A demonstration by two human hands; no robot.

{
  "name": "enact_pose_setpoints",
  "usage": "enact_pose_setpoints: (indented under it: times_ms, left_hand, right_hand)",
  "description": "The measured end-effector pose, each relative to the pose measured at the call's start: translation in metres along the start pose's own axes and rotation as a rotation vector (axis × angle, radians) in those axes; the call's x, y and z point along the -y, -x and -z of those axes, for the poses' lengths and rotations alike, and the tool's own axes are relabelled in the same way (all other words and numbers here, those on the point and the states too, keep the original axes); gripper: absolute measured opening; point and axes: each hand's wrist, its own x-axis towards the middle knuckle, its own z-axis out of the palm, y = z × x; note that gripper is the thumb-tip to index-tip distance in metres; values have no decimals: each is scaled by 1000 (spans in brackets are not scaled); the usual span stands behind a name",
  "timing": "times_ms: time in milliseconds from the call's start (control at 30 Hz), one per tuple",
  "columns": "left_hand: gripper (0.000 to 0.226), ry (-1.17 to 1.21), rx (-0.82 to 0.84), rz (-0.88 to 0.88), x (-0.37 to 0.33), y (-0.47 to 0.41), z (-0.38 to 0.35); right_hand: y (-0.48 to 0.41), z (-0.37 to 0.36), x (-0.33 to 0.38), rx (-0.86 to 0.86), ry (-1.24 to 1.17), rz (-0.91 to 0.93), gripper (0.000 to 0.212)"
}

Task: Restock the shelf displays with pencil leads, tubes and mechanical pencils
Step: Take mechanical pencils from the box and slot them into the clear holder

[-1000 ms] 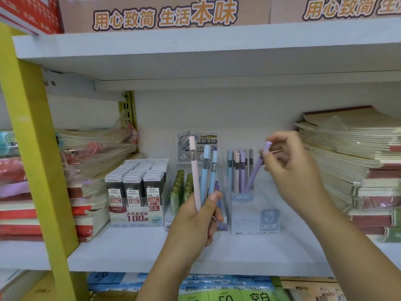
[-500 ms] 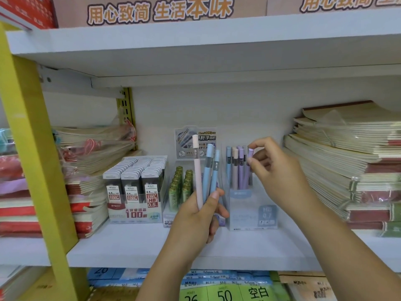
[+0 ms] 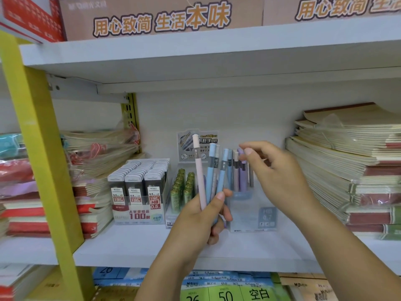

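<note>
From the head camera, the restock looks partly done. The left hand point(image 3: 201, 220) grips a bundle of pencils point(image 3: 210, 170) upright in front of the displays: 1 pink, 2 blue and what looks like a 4th behind them. These are not yet placed. The right hand point(image 3: 280, 179) reaches over the clear holder point(image 3: 253, 213), thumb and forefinger pinching the cap of a purple pencil point(image 3: 242, 177) that stands in it among several others. The holder has room, so the held bundle likely goes in next. To the left, the lead boxes point(image 3: 138, 187) fill their tray in 3 rows, and the green tubes point(image 3: 184, 187) stand in 2 rows just beside them. Both look stocked, though their back rows are hard to judge.

The shelf point(image 3: 134, 246) is white, with a white back panel and a yellow post point(image 3: 41, 148) at its left. Wrapped notebooks point(image 3: 347, 153) are stacked at both ends. Printed cartons point(image 3: 160, 18) sit on the board above, and paper packs point(image 3: 225, 287) lie below.
</note>
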Motion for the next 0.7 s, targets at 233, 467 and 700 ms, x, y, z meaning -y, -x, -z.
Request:
enact_pose_setpoints:
  times_ms: [233,467,700]
  left_hand:
    - [22,-15,48,12,-1,2,-7]
    - [29,-60,-121,15,2,-3,9]
    - [30,-74,-137,16,5,-4,11]
  right_hand:
    - [11,-2,21,199,-389,-162,28]
    - [-3,9,10,-329,-529,44,34]
    - [-8,-9,-10,-114,-50,122,44]
